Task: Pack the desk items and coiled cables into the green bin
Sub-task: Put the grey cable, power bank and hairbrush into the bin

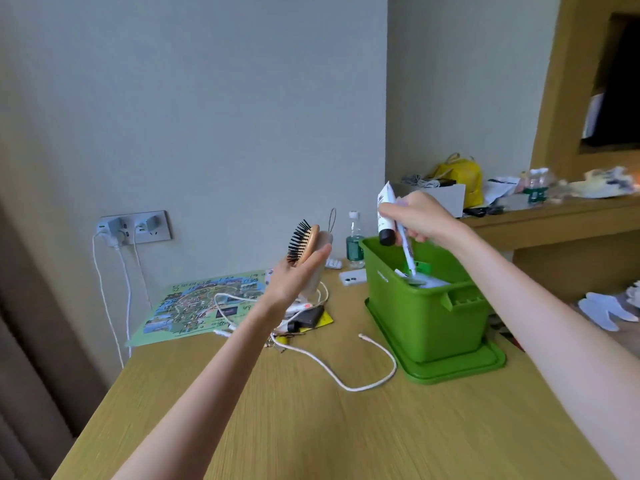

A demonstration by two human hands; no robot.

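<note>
The green bin point(426, 317) stands on its lid on the wooden desk, at the right. My right hand point(419, 216) hovers over the bin's opening and grips a white tube with a black cap point(385, 216) together with a white pen point(407, 252) that points down into the bin. Some white and green items lie inside the bin. My left hand point(298, 275) is raised left of the bin and holds a wooden hairbrush point(304, 242) with black bristles. A loose white cable point(346, 368) lies on the desk in front of the bin.
A tangle of cables and small dark items point(301, 317) lies on the desk behind my left forearm, beside a green map sheet point(194, 306). A phone point(352, 277) and a green bottle point(354, 244) stand behind the bin. Chargers hang from the wall socket point(135, 227). A cluttered shelf point(519, 209) runs along the right.
</note>
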